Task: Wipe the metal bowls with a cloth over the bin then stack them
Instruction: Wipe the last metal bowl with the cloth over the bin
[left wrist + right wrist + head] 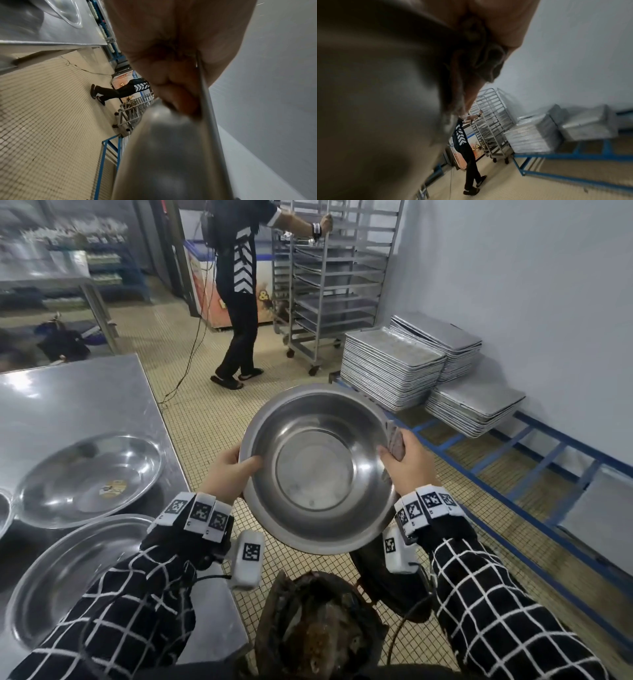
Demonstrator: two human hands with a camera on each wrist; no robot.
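Note:
I hold a round metal bowl (318, 470) tilted toward me above the dirty bin (318, 631). My left hand (234, 470) grips its left rim, thumb inside the bowl. My right hand (406, 460) grips a crumpled grey cloth (397, 441) against the right rim. In the left wrist view the bowl's outer wall (164, 155) fills the lower middle, with the fingers (175, 86) curled round the rim. In the right wrist view the bowl (376, 94) is a blurred mass on the left and the cloth (479, 59) bunches under the fingers.
Two wide metal bowls (89, 481) (78, 573) sit on the steel table (78, 395) at my left. Another person (239, 292) stands at a wheeled tray rack (335, 275) ahead. Stacks of baking trays (394, 368) rest on a low blue frame (513, 474) along the right wall.

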